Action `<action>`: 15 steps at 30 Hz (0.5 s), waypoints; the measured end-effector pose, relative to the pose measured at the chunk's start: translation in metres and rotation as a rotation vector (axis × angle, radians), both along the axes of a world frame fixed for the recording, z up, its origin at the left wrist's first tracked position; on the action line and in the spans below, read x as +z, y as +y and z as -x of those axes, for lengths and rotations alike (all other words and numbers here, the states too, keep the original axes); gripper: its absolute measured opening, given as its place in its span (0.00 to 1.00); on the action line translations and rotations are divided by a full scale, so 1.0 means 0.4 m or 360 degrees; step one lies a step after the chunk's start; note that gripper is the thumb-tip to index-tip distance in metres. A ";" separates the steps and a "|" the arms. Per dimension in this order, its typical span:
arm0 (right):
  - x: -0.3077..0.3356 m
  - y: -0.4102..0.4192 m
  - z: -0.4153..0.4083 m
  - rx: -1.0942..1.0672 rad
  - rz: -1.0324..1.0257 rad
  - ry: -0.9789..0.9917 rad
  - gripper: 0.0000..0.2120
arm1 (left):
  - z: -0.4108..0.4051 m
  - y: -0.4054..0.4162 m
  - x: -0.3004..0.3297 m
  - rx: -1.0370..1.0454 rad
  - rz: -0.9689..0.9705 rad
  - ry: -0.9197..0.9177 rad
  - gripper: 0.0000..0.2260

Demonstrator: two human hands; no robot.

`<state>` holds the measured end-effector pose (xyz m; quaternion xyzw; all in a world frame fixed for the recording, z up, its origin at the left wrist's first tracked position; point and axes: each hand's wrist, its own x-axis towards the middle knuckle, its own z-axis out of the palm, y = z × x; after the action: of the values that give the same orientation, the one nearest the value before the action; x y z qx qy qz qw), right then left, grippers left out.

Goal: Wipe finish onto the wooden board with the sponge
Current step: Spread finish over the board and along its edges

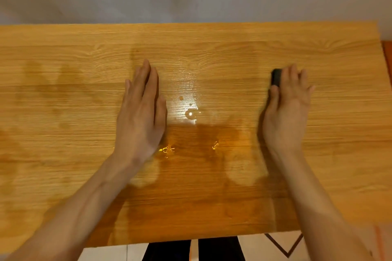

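Left hand (142, 110) flat on wooden board (212, 197), right hand (286, 110) apparently gripping sponge (276, 77)

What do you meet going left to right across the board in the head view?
Darker wiped patches → left hand, flat on the wooden board → glossy wet droplets → dark sponge → right hand pressing on it.

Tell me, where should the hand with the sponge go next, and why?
Probably slide the right hand, fingers pressing the dark sponge, left toward the shiny puddle in the middle of the wooden board. The finish sits pooled there with droplets, not spread, while the left hand lies flat beside it, steadying the board.
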<state>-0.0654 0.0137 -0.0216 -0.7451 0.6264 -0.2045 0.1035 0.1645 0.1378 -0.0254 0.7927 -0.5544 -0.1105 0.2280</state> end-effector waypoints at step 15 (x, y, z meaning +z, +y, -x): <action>0.027 0.082 0.098 0.0121 -0.0080 -0.0311 0.18 | 0.093 0.121 -0.009 0.0048 -0.0053 -0.0046 0.24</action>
<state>-0.1048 0.0465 -0.0107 -0.7419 0.5896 -0.2563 0.1904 0.1273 0.1861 -0.0292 0.8062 -0.5437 -0.1048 0.2084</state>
